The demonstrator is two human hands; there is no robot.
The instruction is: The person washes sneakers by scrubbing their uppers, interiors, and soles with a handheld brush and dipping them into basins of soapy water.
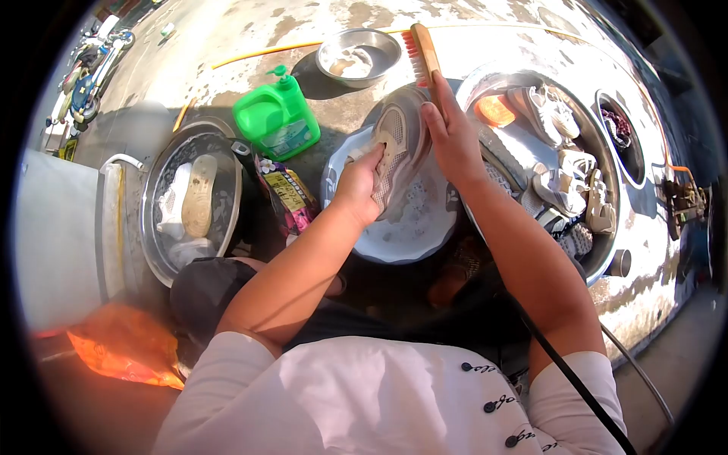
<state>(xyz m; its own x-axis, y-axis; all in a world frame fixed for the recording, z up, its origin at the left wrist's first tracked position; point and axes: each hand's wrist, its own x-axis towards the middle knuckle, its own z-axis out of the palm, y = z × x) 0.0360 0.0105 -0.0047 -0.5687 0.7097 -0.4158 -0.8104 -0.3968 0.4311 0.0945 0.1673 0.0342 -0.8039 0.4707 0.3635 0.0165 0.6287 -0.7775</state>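
My left hand grips a grey and beige sneaker, with its fingers inside the shoe opening. The sneaker is held tilted above a white basin of sudsy water. In my right hand is a wooden scrub brush, raised upright with its pinkish bristles facing left. The hand's lower part is close beside the sneaker; whether they touch I cannot tell. The bristles are apart from the shoe.
A big metal tub at right holds several shoes. At left stand a metal basin with shoes or insoles in water, a green pump bottle and a colourful packet. A small metal bowl sits ahead, near a yellow hose.
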